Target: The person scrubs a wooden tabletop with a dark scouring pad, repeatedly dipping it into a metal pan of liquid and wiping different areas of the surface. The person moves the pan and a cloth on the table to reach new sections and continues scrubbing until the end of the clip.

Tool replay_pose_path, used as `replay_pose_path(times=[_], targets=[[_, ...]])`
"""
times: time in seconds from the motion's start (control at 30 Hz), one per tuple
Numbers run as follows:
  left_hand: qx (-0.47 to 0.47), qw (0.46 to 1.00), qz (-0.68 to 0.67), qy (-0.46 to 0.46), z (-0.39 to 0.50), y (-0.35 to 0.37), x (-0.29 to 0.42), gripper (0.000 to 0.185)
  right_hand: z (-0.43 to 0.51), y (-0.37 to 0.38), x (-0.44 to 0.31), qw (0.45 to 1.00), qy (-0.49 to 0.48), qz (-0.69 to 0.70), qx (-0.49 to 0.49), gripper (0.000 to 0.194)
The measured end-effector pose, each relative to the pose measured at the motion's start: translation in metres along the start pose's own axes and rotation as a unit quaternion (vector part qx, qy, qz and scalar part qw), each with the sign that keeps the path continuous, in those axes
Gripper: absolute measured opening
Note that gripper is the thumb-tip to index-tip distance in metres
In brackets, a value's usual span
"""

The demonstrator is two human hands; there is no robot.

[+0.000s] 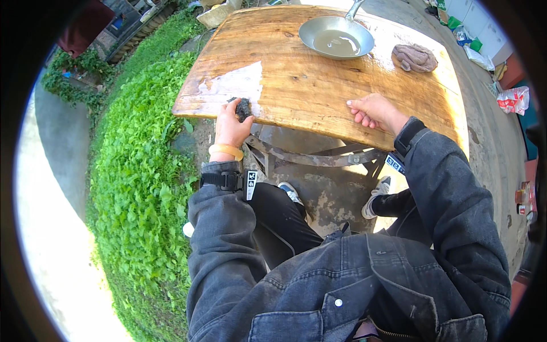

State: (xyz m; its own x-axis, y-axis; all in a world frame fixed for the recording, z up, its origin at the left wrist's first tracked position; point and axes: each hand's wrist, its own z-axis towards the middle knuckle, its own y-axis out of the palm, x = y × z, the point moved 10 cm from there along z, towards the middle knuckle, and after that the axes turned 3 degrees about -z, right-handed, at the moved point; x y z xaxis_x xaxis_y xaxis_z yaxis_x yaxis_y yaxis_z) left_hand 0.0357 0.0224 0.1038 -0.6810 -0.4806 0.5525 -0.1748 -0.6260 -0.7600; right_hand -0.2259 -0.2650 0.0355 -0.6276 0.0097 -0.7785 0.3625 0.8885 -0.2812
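My left hand (pixel 233 126) grips a dark, rough scouring pad (pixel 243 110) and presses it on the near left corner of a wooden tabletop (pixel 307 89). Around the pad the wood looks wet and shiny. My right hand (pixel 372 112) is at the near right part of the tabletop with its fingers curled in; I cannot tell whether they touch the wood or hold anything. Towards the far edge stands a metal frying pan (pixel 337 38) with murky liquid in it. A crumpled, brownish-grey cloth (pixel 414 58) lies to the right of the pan.
Below the tabletop is a metal leg frame (pixel 316 159), with my feet on the concrete floor behind it. Low green plants (pixel 141 171) grow along the left side. Bags, one a red and white plastic bag (pixel 513 101), and jars (pixel 523 199) stand at the far right.
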Motion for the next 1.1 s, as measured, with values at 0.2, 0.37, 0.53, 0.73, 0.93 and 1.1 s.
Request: replay_pose_path(times=[0.2, 0.37, 0.53, 0.73, 0.93, 1.1], targets=[[-0.073, 0.997, -0.035, 0.013, -0.006, 0.006, 0.019, 0.031, -0.003, 0.0, -0.003, 1.0, -0.002, -0.004, 0.005, 0.03], [-0.063, 0.994, -0.036, 0.079, -0.008, 0.028, 0.065, 0.019, -0.003, -0.002, -0.003, 1.0, -0.003, -0.012, 0.01, 0.03], [-0.098, 0.977, -0.085, 0.169, -0.028, 0.074, 0.146, 0.014, 0.0, -0.002, -0.001, 1.0, 0.001, -0.012, 0.02, 0.029], [-0.097, 0.976, -0.08, 0.176, -0.026, 0.104, 0.148, 0.011, 0.001, -0.001, 0.001, 1.0, -0.008, -0.003, 0.018, 0.029], [-0.016, 0.993, 0.114, -0.016, 0.043, 0.035, 0.007, 0.014, 0.002, -0.003, 0.0, 0.999, -0.028, -0.005, 0.022, 0.03], [0.008, 0.993, 0.11, 0.046, 0.037, 0.052, 0.047, 0.012, 0.004, -0.003, 0.001, 1.0, -0.011, 0.004, 0.017, 0.03]])
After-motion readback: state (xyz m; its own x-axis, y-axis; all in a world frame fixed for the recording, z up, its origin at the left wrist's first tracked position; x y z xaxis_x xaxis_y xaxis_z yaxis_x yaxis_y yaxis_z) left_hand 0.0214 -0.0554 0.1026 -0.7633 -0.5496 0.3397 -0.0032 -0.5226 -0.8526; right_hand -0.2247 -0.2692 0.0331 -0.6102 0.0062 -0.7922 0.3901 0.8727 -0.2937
